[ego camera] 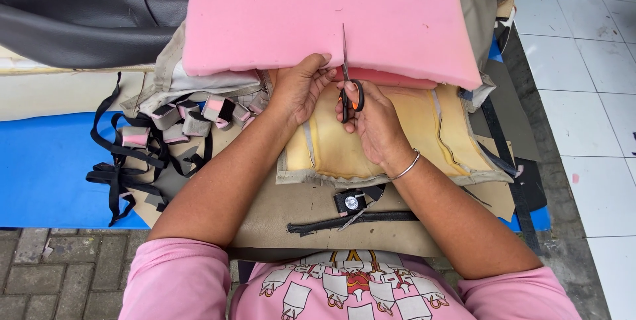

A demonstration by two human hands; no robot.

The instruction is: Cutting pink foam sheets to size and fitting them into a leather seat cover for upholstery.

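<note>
A: Far left of the bench?
B: A blue mat (46,167) bearing a tangle of black straps (122,171) and small pink-faced fabric tabs (192,118), well apart from both hands. Above them lies dark grey sheet material (79,8).

A: The left hand?
B: The left hand (299,88) lies palm down at the near edge of the pink foam slab (324,15). Its fingers are curled over that edge, pressing it, with fingertips just left of the scissor blades.

A: And the cutting tool?
B: The scissors (347,81), orange-and-black handled, stand with their long axis running straight away from the person, tips pointing into the foam. The blades look nearly together; whether foam lies between them cannot be told.

A: The right hand?
B: The right hand (374,121), with a thin bracelet (405,166) at the wrist, grips the handles, fingers closed through the loops. It is the hand on the tool; the left is the nearer to the foam edge.

A: What lies beneath and to the right?
B: A yellowed padded panel (430,134) with grey seams, resting on tan fabric (278,214); a small black tape measure (350,202) sits near the person's body. Pale floor tiles (583,95) lie at far right.
</note>
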